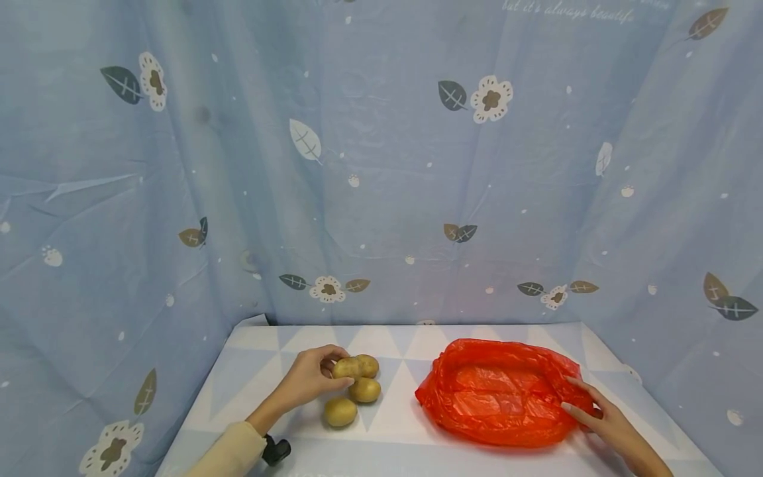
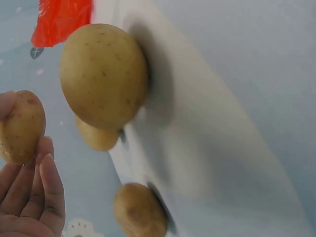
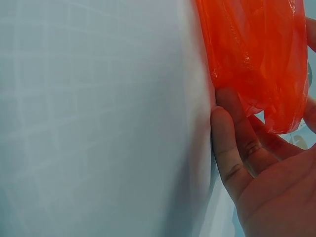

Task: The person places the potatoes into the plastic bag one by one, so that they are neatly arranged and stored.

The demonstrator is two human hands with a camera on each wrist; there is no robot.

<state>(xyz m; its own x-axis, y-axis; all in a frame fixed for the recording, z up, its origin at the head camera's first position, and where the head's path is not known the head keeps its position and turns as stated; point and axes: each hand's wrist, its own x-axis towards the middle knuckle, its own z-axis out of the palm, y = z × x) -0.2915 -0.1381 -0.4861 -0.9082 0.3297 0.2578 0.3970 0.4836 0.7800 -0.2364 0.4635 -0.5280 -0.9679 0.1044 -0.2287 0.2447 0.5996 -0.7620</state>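
Note:
A yellow-brown potato [image 1: 346, 368] is pinched between the thumb and fingers of my left hand [image 1: 306, 379]; in the left wrist view this potato [image 2: 23, 129] is raised beside the others. Three more potatoes lie on the table, one [image 1: 368, 366] just behind the held one, another [image 1: 365, 390] in front, the third [image 1: 340, 412] nearest me. To the right, a red plastic bag [image 1: 495, 430] lies with its mouth spread wide. My right hand [image 1: 610, 424] holds the bag's right rim, with some fingers low along its outer side in the right wrist view.
The table [image 1: 393, 457] has a pale cloth with blue triangles. A blue patterned curtain [image 1: 387, 199] hangs behind it and at both sides. A small black device [image 1: 276, 450] sits at my left wrist.

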